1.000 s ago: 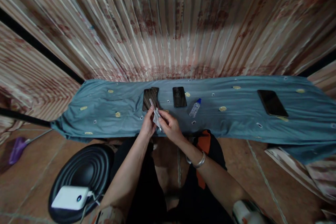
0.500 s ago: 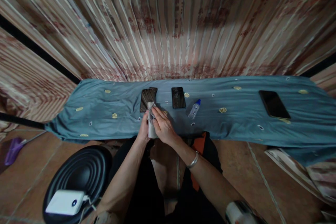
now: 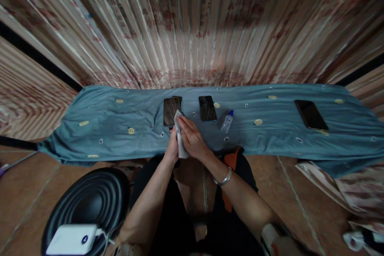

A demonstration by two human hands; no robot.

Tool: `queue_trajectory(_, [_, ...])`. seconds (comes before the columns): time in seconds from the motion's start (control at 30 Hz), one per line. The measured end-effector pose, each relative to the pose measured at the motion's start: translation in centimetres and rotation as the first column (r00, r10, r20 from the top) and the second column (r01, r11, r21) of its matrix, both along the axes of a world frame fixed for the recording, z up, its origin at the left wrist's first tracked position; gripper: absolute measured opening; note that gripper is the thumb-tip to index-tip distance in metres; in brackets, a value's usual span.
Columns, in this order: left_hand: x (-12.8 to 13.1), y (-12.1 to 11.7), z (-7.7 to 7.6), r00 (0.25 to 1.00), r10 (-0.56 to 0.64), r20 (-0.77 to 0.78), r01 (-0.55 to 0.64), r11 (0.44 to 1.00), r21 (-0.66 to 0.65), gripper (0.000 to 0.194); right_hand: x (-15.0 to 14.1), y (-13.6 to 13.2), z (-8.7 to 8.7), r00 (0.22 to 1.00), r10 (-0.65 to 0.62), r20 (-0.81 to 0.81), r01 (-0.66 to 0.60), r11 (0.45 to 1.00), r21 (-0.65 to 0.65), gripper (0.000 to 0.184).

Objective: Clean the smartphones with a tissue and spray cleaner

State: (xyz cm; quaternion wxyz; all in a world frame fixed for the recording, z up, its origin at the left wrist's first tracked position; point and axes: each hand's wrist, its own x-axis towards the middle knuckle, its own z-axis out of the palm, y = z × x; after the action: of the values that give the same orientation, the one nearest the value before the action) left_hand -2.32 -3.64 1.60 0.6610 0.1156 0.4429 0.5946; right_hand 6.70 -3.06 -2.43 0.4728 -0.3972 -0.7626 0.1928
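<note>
My left hand (image 3: 172, 147) and my right hand (image 3: 192, 138) meet over the near edge of a blue-grey cloth (image 3: 120, 128). Both hands are closed on a white wipe (image 3: 181, 144), which hangs between them; whether anything lies under the wipe I cannot tell. Just beyond my fingers lies a dark phone (image 3: 171, 110) on top of another one. A second dark phone (image 3: 207, 108) lies to its right. A small clear bottle with a blue cap (image 3: 227, 121) lies on its side beside that.
A third phone (image 3: 311, 114) lies far right on the cloth. A striped curtain (image 3: 192, 28) hangs behind. At lower left a black ribbed round thing (image 3: 87, 200) carries a white power bank (image 3: 72, 239). My dark-clothed legs and tiled floor (image 3: 288, 200) are below.
The small thing held up between my fingers is now covered by the white wipe, and both hands have closed together on it. The view has shifted a little.
</note>
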Motion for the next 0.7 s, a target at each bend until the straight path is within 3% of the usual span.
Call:
queue_trajectory(0.27, [-0.9,-0.1,0.1,0.993,-0.084,0.079,0.082,0.996,0.031,0.046,-0.5,1.0,-0.7,0.997,-0.062,0.042,0.064,0.996,-0.067,0.055])
queue_trajectory(0.5, [-0.4,0.1,0.0,0.998,-0.034,0.055,0.032,0.999,0.041,0.048,-0.2,0.4,0.5,0.999,-0.017,0.032,0.018,0.999,-0.026,0.058])
queue_trajectory(0.7, [-0.2,0.0,0.4,0.991,-0.083,0.105,0.081,0.996,0.026,0.052,0.0,1.0,-0.2,0.996,-0.067,0.051,0.07,0.996,-0.06,0.056])
